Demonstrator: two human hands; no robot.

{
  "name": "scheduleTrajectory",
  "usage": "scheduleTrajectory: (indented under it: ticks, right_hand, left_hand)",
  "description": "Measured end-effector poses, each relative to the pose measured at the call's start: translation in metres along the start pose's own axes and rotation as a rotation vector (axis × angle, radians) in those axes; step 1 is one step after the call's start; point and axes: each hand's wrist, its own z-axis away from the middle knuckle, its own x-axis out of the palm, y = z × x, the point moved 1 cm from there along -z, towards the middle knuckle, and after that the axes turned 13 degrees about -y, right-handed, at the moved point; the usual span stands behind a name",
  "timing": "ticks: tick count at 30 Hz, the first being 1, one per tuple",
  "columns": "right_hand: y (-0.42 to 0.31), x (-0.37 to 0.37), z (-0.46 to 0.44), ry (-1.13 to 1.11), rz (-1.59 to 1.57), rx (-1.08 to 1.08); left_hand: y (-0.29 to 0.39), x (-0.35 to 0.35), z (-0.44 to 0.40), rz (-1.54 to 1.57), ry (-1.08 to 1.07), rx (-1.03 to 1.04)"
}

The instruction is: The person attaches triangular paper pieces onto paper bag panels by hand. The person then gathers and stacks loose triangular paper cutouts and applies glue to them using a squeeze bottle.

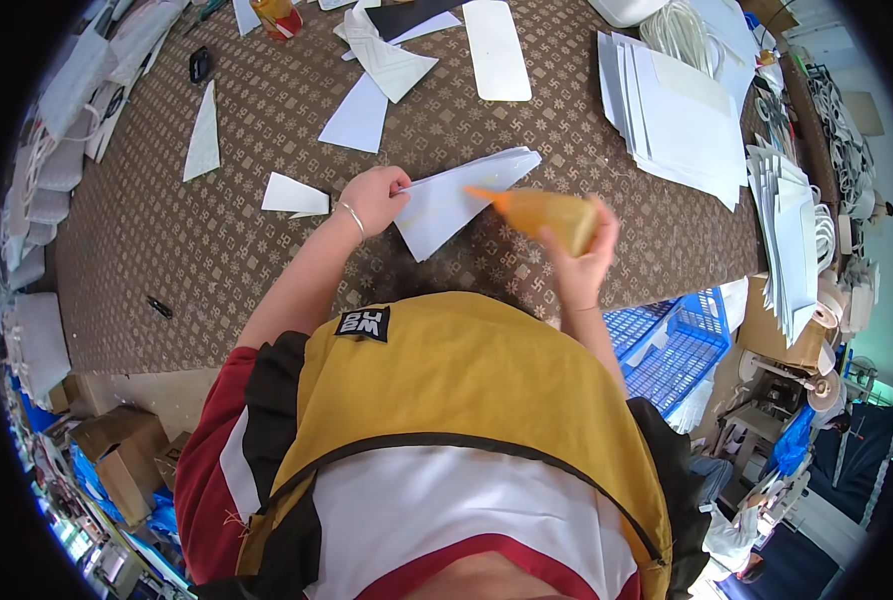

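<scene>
A white folded piece [453,203], shaped like a wedge, lies on the patterned tabletop in front of me. My left hand [374,196] pinches its left end, the fingers closed on the edge. In my right hand [588,243] is a yellow glue bottle [546,218] with an orange nozzle, tilted so the tip points left over the white piece. The bottle is slightly blurred, and I cannot tell whether the tip touches the surface. Beside my left hand lies a small white cut piece [295,194].
White cut pieces [358,112] and a white rectangular card [497,50] lie farther back. Stacked white sheets [671,110] are at the right, with coiled white cord [678,38] behind. A blue basket [671,345] stands below the table's right edge. Black clips [200,65] lie left.
</scene>
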Motion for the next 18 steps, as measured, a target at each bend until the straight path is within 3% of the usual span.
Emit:
scheduleTrajectory:
  ticks: [3, 11, 16, 18]
  right_hand:
    - [0.008, -0.030, -0.016, 0.184, -0.132, 0.058]
    - [0.019, -0.039, -0.022, 0.275, 0.002, 0.051]
    - [0.013, -0.028, -0.014, 0.227, -0.024, 0.052]
    - [-0.002, -0.011, -0.004, 0.088, -0.089, 0.094]
  left_hand:
    - [-0.001, -0.001, -0.001, -0.004, 0.019, 0.019]
    - [0.006, -0.005, 0.001, -0.001, -0.022, -0.030]
    - [0.001, 0.000, -0.001, -0.020, 0.011, 0.001]
    - [0.001, 0.001, -0.002, -0.033, 0.026, 0.019]
